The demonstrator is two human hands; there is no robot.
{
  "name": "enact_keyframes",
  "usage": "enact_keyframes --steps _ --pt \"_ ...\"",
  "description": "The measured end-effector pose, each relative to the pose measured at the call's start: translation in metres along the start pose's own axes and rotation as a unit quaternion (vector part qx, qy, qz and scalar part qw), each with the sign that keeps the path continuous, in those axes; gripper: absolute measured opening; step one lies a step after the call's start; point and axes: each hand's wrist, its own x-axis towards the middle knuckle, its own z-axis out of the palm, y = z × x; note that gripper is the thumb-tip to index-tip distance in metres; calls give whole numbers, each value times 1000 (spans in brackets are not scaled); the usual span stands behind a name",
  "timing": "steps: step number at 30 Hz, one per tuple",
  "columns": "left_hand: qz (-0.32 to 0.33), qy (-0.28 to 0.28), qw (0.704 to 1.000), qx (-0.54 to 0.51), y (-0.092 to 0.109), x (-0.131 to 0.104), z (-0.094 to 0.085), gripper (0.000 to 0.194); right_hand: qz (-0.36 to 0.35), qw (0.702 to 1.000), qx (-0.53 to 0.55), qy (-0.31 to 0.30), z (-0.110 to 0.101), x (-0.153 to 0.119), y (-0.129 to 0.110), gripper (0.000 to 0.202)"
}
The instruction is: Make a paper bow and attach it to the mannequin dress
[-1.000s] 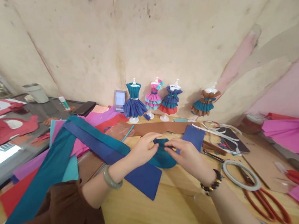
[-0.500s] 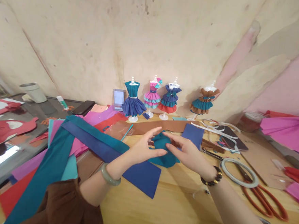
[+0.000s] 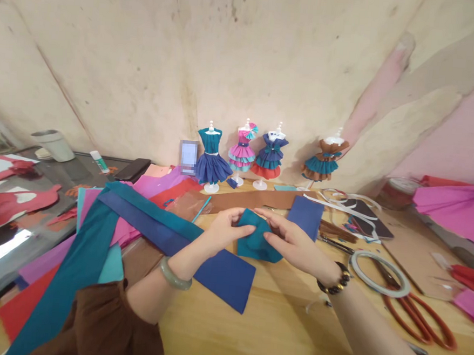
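Note:
A small piece of teal crepe paper (image 3: pixel 259 244) is stretched between my two hands above the wooden table. My left hand (image 3: pixel 227 228), with a pale green bangle at the wrist, pinches its upper left side, the thumb lying across the front. On its right side my right hand (image 3: pixel 289 238) grips it between thumb and fingers; a dark beaded bracelet circles that wrist. The fingertips behind the paper are partly hidden. Just left of the hands lies a dark blue strip (image 3: pixel 225 279), and a blue square (image 3: pixel 305 217) rests beyond my right hand.
Miniature dress forms in paper dresses (image 3: pixel 211 159) stand along the wall. Orange-handled scissors (image 3: pixel 422 320) and a roll of white tape (image 3: pixel 354 272) lie at the right. Coloured sheets (image 3: pixel 63 273) are piled at the left, near a glue stick (image 3: pixel 99 161). A brown strip (image 3: pixel 251 201) stretches behind the hands.
My fingers have closed on the teal paper, which was loosely bunched between more open hands. It is now flatter and lifted toward me, with its upper edge showing.

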Motion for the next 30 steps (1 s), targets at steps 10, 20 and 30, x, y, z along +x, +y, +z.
enact_keyframes --steps 10,20,30 --pt "-14 136 987 -86 2 9 -17 28 68 997 27 -23 5 4 23 79" --pt "-12 211 963 -166 0 21 -47 28 67 998 4 2 -10 9 51 65" --pt "-5 241 948 -210 -5 25 -62 9 93 983 -152 47 -30 8 74 59"
